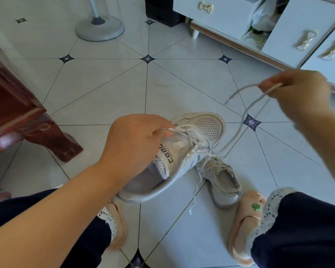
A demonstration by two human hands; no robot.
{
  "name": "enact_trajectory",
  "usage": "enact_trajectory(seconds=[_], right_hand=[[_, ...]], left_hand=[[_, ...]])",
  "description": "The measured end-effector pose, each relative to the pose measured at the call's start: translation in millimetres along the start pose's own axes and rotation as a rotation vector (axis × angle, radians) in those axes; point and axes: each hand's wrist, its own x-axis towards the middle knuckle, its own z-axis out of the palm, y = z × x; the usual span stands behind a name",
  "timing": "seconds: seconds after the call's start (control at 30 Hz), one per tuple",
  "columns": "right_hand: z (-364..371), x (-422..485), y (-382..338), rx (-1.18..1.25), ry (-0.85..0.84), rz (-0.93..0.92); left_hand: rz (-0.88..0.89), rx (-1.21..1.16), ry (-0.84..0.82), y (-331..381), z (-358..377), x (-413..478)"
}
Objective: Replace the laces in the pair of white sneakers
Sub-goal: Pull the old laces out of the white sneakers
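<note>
Open floor point(108, 88) between red leg point(64, 146), perhaps table's, and white cabinet point(306, 29).

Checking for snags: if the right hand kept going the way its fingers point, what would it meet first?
Its fingers point left. The right hand, pinching the lace, looks to have free air over the floor; the held sneaker sits lower. Depth is unclear.

Your sneaker point(209, 126): white mesh cloth, matt; its lace point(241, 120): woven cord, dull; floor point(104, 84) under you: glossy smooth tile; furniture leg point(62, 144): dark red lacquered wood; cabinet handles point(306, 42): shiny gold metal.
</note>
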Motion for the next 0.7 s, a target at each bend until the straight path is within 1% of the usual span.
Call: enact_trajectory(seconds=[0.03, 0.07, 0.13, 0.17, 0.2, 0.23, 0.3, 0.37, 0.4, 0.5, 0.7], right_hand=[[-7, 3, 6, -0.09, -0.048, 0.042], [-9, 2, 11, -0.179, -0.17, 0.037], [-4, -10, 8, -0.453, -0.469, -0.141], [2, -17, 4, -0.575, -0.568, -0.243], [6, -24, -1, -0.634, -0.599, -0.319], [8, -30, -7, -0.616, -0.578, -0.374], [9, -42, -21, -0.43, -0.515, -0.51], [11, -54, -35, -0.226, -0.576, -0.624], [13, -59, -39, -0.177, -0.614, -0.656], [24, -67, -44, -0.205, -0.689, -0.692], [37, -71, -45, -0.209, -0.617, -0.64]], left_hand=[[-0.046, -0.029, 0.002, -2, -1, 0], [-0.088, -0.055, 0.004, -4, -1, 1], [-0.142, -0.104, 0.021, -5, -1, 4], [-0.152, -0.123, 0.035, -4, -1, 7], [-0.157, -0.14, 0.052, -3, -1, 9], [-0.163, -0.159, 0.068, -2, -1, 10], [-0.178, -0.196, 0.085, -1, -1, 14], [-0.18, -0.211, 0.079, 1, -1, 16], [-0.177, -0.218, 0.077, 2, -1, 16], [-0.186, -0.238, 0.078, 3, -1, 18], [-0.233, -0.304, 0.08, -1, -2, 20]])
